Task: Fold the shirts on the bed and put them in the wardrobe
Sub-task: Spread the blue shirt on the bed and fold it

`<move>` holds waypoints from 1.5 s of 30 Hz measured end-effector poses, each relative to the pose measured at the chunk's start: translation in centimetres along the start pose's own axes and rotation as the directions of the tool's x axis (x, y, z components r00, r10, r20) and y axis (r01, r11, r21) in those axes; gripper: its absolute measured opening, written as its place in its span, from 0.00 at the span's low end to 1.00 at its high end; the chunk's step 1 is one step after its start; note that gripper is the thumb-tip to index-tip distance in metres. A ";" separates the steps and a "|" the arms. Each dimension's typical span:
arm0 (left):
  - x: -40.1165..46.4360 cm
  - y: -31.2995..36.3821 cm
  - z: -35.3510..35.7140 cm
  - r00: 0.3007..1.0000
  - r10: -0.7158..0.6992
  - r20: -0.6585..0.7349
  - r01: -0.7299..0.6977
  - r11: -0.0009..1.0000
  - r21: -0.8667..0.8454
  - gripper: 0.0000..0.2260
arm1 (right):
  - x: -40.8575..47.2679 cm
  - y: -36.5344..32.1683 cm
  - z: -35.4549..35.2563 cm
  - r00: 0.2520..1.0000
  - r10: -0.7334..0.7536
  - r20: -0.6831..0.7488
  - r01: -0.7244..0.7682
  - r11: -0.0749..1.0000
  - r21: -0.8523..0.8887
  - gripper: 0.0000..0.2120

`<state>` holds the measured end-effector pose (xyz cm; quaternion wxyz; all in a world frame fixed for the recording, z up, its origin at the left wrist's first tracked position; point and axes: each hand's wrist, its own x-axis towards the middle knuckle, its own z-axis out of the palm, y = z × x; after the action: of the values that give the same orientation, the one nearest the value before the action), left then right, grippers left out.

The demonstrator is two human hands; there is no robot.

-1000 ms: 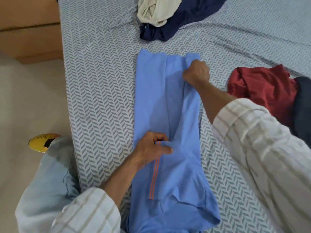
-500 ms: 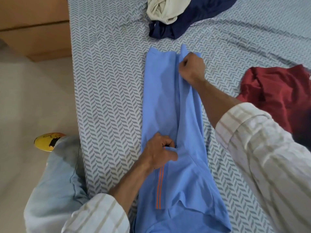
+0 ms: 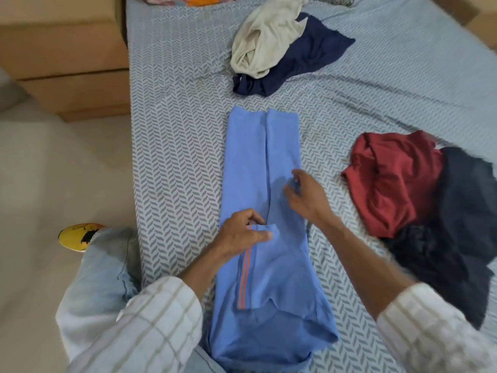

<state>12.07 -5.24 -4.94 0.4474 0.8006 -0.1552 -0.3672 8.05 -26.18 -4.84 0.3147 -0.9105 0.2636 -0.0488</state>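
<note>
Left hand (image 3: 243, 232) pinches the sleeve fold of the blue shirt (image 3: 258, 168) on the bed (image 3: 174, 135); right hand (image 3: 306, 196) hovers, grip relaxed, empty.

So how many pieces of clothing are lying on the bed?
6 visible: blue shirt centre; cream over navy beyond; red, dark blue and black right. More may be hidden.
</note>
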 end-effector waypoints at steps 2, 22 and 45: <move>-1.1 0.1 -0.4 0.999 -0.047 0.014 0.045 0.991 0.123 0.18 | -5.7 1.3 -0.8 0.999 -0.036 0.019 0.035 0.999 0.025 0.32; -11.6 -2.1 0.6 0.944 -0.324 0.067 0.329 0.940 -0.088 0.23 | -26.9 7.1 -2.1 0.924 -0.350 0.155 0.373 0.913 -0.164 0.21; 10.4 -0.2 -7.1 0.864 0.039 -0.502 0.137 0.941 0.309 0.25 | 10.1 3.2 -1.4 0.939 0.336 0.070 -0.334 0.849 0.410 0.11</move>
<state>24.28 -6.86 -7.41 0.3200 0.9361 -0.0733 -0.1266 14.89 -34.24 -6.43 0.5042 -0.7625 0.4022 -0.0501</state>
